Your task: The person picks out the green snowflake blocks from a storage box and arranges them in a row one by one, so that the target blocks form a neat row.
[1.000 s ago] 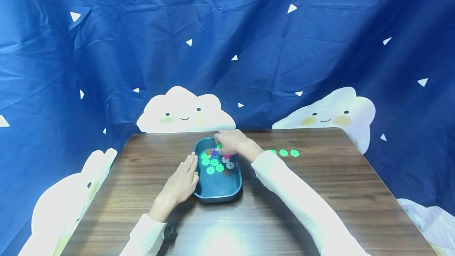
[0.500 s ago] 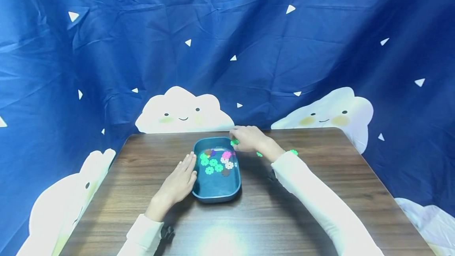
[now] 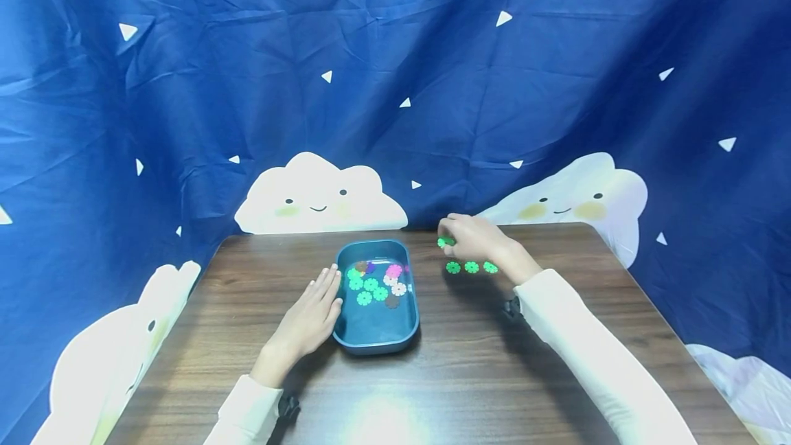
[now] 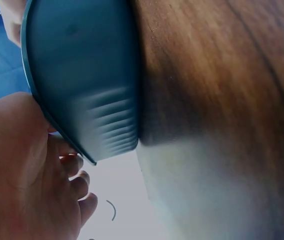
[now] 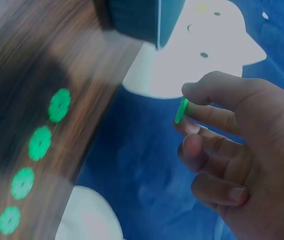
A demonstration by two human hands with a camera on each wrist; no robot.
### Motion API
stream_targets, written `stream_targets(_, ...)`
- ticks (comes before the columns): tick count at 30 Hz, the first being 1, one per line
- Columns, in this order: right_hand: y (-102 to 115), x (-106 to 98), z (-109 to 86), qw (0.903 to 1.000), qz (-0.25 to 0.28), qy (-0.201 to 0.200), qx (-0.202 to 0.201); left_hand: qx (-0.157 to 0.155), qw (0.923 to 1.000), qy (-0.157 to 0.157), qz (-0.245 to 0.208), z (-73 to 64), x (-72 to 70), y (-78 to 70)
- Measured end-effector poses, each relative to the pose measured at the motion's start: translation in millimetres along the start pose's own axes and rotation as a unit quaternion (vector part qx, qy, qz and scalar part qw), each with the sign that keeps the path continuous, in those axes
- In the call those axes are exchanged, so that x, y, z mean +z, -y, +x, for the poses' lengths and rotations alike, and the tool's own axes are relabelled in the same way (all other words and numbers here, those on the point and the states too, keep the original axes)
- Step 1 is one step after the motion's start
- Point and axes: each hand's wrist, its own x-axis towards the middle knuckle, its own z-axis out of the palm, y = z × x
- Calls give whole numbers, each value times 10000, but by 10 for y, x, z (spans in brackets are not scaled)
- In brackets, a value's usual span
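My right hand [image 3: 474, 235] is above the back right of the table, pinching a green flower-shaped plastic disc [image 5: 181, 110] between thumb and fingers. Below it lies a row of several green discs like it, one of them this disc [image 3: 472, 267]. My left hand [image 3: 312, 314] rests with extended fingers along the left rim of a dark teal tray [image 3: 377, 347]. In the left wrist view, its fingertips [image 4: 80, 186] show at the rim of that tray. Inside the tray are green discs [image 3: 370, 284], pink ones [image 3: 393, 271], white ones [image 3: 398, 289] and brown ones [image 3: 392, 301].
A brown wood-grain table [image 3: 469, 376] bears the tray and the row. Behind it hangs a blue curtain [image 3: 371, 53] printed with white clouds and triangles. A dark wrist device [image 3: 512, 307] shows beneath my right sleeve.
My right hand has come out of the tray with a green disc and moved right, over the row. My left hand has stayed at the tray rim.
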Motion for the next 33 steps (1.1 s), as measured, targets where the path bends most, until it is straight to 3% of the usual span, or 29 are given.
stream_targets(12,-595,44,-364,9975,394,-334,488,-14,9998,96,173,0,-35,-23)
stream_targets(23,-1000,66,-657,9936,479,-213,1000,-13,9998,131,125,22,-45,-42)
stream_targets(33,-1305,207,-869,9897,515,-116,1329,-23,9998,173,46,18,-55,-48)
